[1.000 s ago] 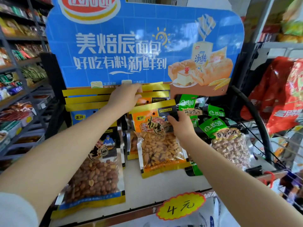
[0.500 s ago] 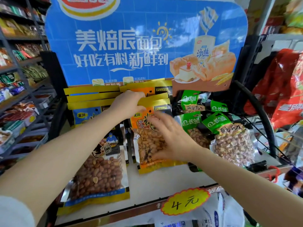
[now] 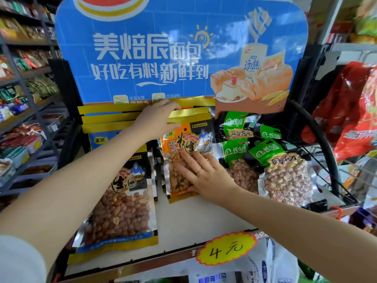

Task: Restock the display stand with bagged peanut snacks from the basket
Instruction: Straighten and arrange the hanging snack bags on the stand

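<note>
Left hand pinches the orange peanut bag's top at 12 o'clock, steadying it; right hand, released, flattens it.

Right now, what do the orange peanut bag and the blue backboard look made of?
Orange peanut bag: glossy plastic film, likely foil-lined; glare streaks, clear window showing nuts, silvery edges. Blue backboard: printed card or plastic board, cannot tell which; flat, cut outline, soft sheen.

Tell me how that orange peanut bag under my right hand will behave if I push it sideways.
The glossy orange-and-gold plastic peanut bag probably slides easily on the smooth white shelf. It likely flexes rather than staying stiff, since the loose nuts inside can shift. Leaning upright, it may flop forward once the right hand lifts.
</note>
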`<state>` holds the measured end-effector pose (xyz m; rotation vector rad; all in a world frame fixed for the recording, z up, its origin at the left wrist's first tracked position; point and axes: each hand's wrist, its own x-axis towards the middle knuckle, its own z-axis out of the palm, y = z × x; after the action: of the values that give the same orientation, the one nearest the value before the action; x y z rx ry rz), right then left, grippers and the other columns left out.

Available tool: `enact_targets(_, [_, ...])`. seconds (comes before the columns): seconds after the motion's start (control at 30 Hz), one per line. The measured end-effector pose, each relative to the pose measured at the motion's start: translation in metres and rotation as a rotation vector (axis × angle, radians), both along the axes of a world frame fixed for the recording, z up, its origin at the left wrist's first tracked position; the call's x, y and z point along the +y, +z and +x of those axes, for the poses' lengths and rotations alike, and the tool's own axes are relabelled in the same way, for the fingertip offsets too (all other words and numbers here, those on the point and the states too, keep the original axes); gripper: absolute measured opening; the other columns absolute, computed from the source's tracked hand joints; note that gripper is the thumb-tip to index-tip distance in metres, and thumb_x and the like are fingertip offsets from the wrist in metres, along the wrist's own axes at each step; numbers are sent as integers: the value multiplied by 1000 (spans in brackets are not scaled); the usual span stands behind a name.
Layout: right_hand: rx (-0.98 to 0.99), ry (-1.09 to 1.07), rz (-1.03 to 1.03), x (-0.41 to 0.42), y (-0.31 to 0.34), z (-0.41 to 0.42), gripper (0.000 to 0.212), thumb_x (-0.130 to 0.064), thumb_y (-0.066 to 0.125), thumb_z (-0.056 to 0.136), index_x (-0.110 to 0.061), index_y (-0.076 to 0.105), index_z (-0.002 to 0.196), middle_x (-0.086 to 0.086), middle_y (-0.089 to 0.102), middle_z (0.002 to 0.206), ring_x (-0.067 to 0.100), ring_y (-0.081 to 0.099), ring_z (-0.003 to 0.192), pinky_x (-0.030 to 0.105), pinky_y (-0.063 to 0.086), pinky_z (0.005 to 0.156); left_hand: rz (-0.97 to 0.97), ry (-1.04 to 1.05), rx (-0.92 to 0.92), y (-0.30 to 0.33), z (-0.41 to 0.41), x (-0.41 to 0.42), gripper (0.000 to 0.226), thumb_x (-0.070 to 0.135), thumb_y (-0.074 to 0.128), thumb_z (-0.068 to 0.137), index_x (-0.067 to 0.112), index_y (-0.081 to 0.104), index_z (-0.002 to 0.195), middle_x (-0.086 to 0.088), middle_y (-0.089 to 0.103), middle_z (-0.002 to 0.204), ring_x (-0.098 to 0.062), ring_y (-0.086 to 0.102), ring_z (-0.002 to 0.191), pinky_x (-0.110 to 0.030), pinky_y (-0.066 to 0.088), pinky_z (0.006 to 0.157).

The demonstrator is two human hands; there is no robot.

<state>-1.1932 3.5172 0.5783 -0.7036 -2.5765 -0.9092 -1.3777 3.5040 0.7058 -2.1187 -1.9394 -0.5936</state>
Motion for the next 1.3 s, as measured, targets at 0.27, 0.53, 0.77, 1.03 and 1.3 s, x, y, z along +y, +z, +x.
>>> enact_targets(0.27, [149, -19, -348, -5, 19, 8, 106, -60, 76, 55, -16, 31, 139, 11, 42, 145, 32, 50, 122, 44, 50, 94, 221, 102, 300, -8, 7, -1, 47, 36, 47, 93, 16, 42, 136, -11, 40, 140, -32, 32, 131, -47, 27, 106])
enact_targets(0.53, [364, -157, -763, -11, 16, 11, 124, -51, 75, 66, -21, -14, 146, 6, -20, 156, 28, -11, 145, 42, 11, 118, 172, 47, 96, 7, 18, 3, 26, 26, 47, 95, 6, 62, 94, -8, 60, 83, -31, 60, 84, -33, 39, 61])
enact_targets(0.77, [793, -104, -1086, 3, 32, 5, 131, -42, 82, 62, -15, -15, 146, 7, -11, 157, 26, -8, 145, 49, 6, 119, 223, 105, 129, 13, 18, 5, 48, 30, 62, 85, 17, 47, 129, -6, 51, 133, -26, 41, 125, -43, 31, 103])
enact_targets(1.03, [961, -165, -1066, 30, 44, 4, 69, -26, 55, 92, -7, 17, 146, 13, 41, 145, 32, 41, 130, 38, 38, 104, -256, -75, 356, -61, 39, -50, 114, 76, 54, 65, 18, 3, 148, 0, -3, 158, -22, 1, 144, -38, 5, 117])
enact_targets(1.3, [899, -211, -1004, 42, 65, -6, 36, -6, 32, 97, -9, 59, 121, 14, 64, 120, 33, 58, 105, 33, 45, 78, -344, -158, 517, -80, 31, -49, 121, 79, 56, 58, 23, -3, 148, -4, -19, 156, -20, -20, 142, -35, -17, 107])
